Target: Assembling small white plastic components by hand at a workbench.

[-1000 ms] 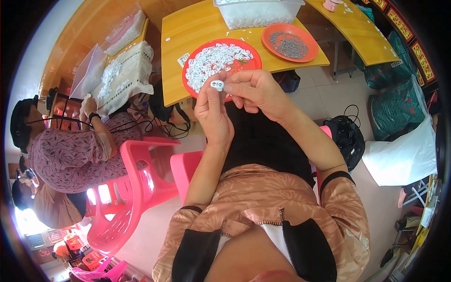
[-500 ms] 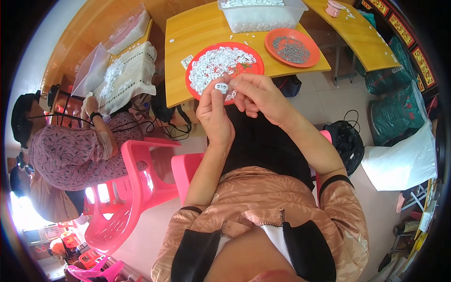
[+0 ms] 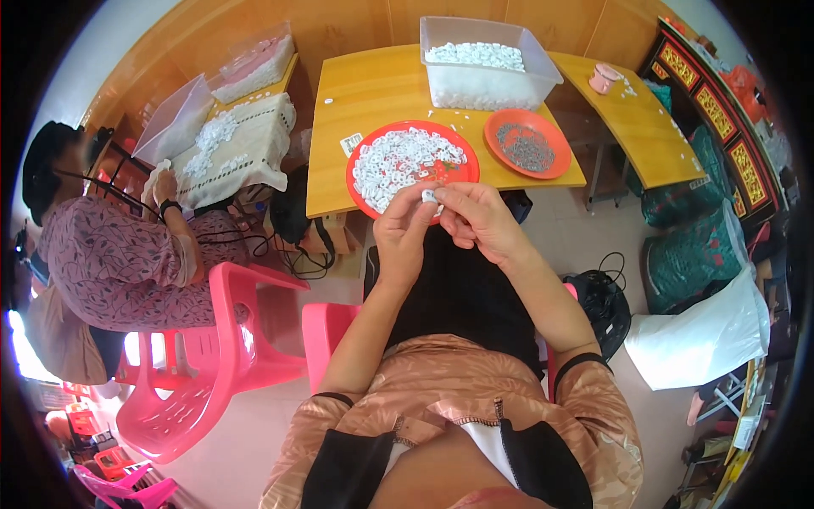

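Pink plastic chairs fill the lower left of the frame, and beside them, at the left edge, another person in a patterned purple top sits with a hand raised near a cloth-covered surface strewn with small white pieces. Right of that, in the upper middle, a yellow table carries a red plate heaped with small white parts, its near rim reaching the table's front edge. Just below that rim, at the centre of the frame, the left hand is curled with thumb and forefinger pinched on a small white piece. The right hand meets it from the other side, its fingertips closed narrowly on the same piece, so both hands touch it over the black lap. Farther right on the table sits an orange plate holding small dark grey bits, and behind it, toward the top, a clear plastic tub of white parts. A second yellow table curves away at the upper right with a pink cup on it. Below that, at the right edge, lies a white bag.
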Tool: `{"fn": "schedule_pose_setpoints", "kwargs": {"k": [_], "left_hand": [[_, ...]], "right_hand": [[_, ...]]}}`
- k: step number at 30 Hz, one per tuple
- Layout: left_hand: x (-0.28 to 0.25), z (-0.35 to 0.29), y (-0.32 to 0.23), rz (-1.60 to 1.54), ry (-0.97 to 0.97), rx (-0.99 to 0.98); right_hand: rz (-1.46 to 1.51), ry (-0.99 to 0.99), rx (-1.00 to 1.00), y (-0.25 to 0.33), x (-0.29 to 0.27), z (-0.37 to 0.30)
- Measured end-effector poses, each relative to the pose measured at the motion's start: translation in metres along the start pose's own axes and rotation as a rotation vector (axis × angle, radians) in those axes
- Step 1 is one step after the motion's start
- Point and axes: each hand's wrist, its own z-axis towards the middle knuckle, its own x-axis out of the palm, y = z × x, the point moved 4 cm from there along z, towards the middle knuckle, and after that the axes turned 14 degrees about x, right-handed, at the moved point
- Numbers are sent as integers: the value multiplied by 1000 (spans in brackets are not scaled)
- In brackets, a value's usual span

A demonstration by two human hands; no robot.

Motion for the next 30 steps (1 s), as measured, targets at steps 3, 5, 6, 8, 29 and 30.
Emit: {"fn": "schedule_pose_setpoints", "kwargs": {"k": [3, 5, 6, 8, 29, 30], "left_hand": [[3, 10, -9, -53, -12, -3], [-6, 19, -16, -98, -187, -82], [-13, 21, -15, -103, -188, -81], [-42, 22, -12, 40, -311, -123], [-83, 41, -22, -39, -481, -86], [-81, 41, -21, -53, -487, -97]], "right_hand": [[-23, 42, 72, -4, -19, 12], [-464, 17, 261, -7, -26, 25], [-468, 13, 262, -1, -30, 30], [-795, -236, 258, 26, -35, 46], [-1345, -547, -81, 4, -86, 128], [-1348, -549, -76, 2, -85, 129]]}}
